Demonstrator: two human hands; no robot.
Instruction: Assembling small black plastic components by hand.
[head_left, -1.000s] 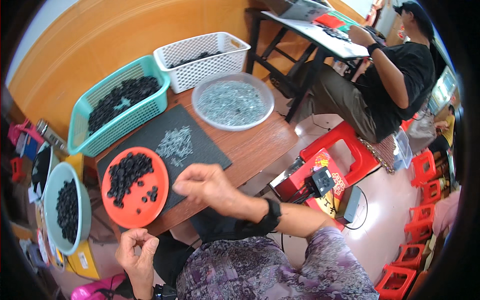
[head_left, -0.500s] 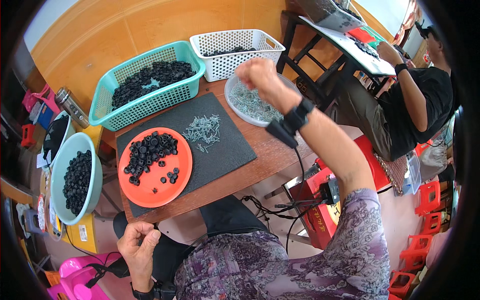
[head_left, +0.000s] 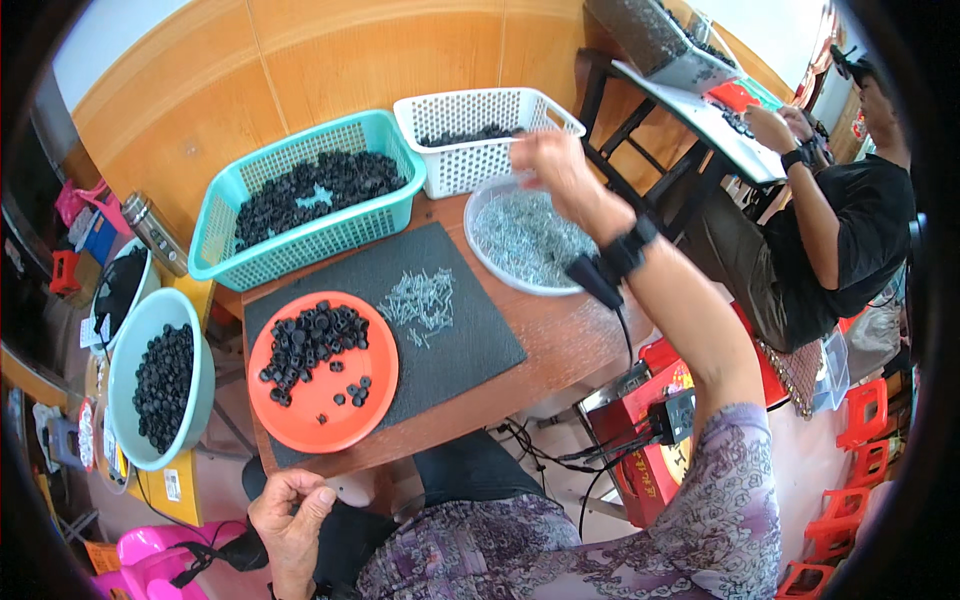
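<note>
My right hand (head_left: 562,172), slightly blurred, is raised over the far rim of a round clear bowl (head_left: 478,262) heaped with silvery screws (head_left: 525,235). Its fingers are curled closed, and what they hold, if anything, is hidden. Below the table's front edge, my left hand (head_left: 290,522) has thumb and forefinger drawn together; I cannot make out anything between them. Nearest to it is an orange-red plate (head_left: 300,420) with small black plastic caps (head_left: 315,340). A loose pile of screws (head_left: 418,302) lies beside the plate on a dark mat (head_left: 470,340).
A teal basket (head_left: 310,255) and a white basket (head_left: 465,175), both with black parts, stand at the back of the wooden table (head_left: 570,330). A pale green basin (head_left: 205,400) of black parts is at left. A person (head_left: 845,220) works at another table; cables (head_left: 545,450) hang below.
The view has shifted, so the table and its things appear lower and farther right. My right hand stays over the screw bowl, fingers still curled. My left hand keeps its pinched pose.
</note>
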